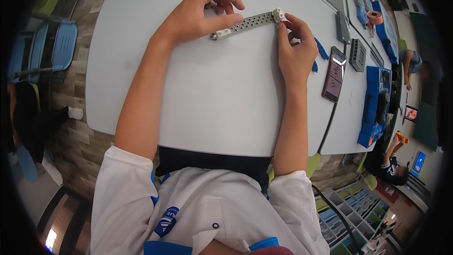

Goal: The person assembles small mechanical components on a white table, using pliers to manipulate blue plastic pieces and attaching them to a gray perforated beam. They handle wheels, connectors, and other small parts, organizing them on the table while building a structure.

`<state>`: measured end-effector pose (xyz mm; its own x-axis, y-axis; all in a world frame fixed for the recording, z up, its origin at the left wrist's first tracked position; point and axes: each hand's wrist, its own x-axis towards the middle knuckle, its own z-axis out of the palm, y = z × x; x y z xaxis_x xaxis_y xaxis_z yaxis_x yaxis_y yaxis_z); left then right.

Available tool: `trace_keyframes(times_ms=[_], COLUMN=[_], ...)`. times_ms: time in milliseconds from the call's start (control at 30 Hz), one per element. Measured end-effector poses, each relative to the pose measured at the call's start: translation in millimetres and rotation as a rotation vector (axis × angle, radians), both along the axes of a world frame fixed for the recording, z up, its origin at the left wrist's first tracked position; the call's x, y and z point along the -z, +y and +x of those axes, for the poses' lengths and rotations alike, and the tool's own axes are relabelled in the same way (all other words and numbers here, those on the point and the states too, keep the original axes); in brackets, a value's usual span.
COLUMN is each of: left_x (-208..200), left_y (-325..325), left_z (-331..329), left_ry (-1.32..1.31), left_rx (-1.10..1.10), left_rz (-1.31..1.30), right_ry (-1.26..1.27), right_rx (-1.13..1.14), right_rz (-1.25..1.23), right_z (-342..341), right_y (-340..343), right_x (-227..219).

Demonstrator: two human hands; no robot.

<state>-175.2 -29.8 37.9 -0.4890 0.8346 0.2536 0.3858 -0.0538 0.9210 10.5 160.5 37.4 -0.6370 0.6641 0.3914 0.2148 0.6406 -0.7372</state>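
Note:
A long grey building beam (pixel 252 22) with rows of holes slants across the far middle of the white table. White connector pieces (pixel 277 15) sit at its right end, and a white piece (pixel 222 33) at its left end. My right hand (pixel 299 49) pinches the connector end between thumb and index finger; its other fingers curl under, partly hidden. My left hand (pixel 196 19) arches over the beam's left half with fingers bent and apart. Its thumb tip lies close along the beam's far edge; whether it touches cannot be made out.
Blue curved pieces (pixel 322 48) lie just right of my right hand, beside a phone (pixel 334 74) with a lit screen. Farther right are a grey controller box (pixel 357 55), a blue case (pixel 373 108) and a roll of pink tape (pixel 375 17). Other people sit at both sides.

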Motion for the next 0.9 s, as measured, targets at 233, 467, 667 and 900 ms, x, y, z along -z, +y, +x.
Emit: trace_keyframes(times_ms=[233, 467, 667, 900], left_x=[-4.4, -5.3, -5.0, -5.1], left_y=[-2.7, -2.6, -2.7, -2.5], left_z=[4.2, 5.0, 3.5, 2.9], left_ry=[0.069, 0.093, 0.094, 0.071], left_rx=[0.019, 0.012, 0.019, 0.022], left_rz=[-0.1, -0.108, -0.105, -0.111], right_ry=[-0.033, -0.025, -0.028, -0.088], right_rx=[0.022, 0.017, 0.021, 0.048], right_rz=[0.003, 0.036, 0.044, -0.046], right_z=[-0.1, -1.2, -1.0, 0.1], right_y=[3.7, 3.4, 2.7, 1.1], right_x=[1.4, 2.4, 1.7, -2.2])
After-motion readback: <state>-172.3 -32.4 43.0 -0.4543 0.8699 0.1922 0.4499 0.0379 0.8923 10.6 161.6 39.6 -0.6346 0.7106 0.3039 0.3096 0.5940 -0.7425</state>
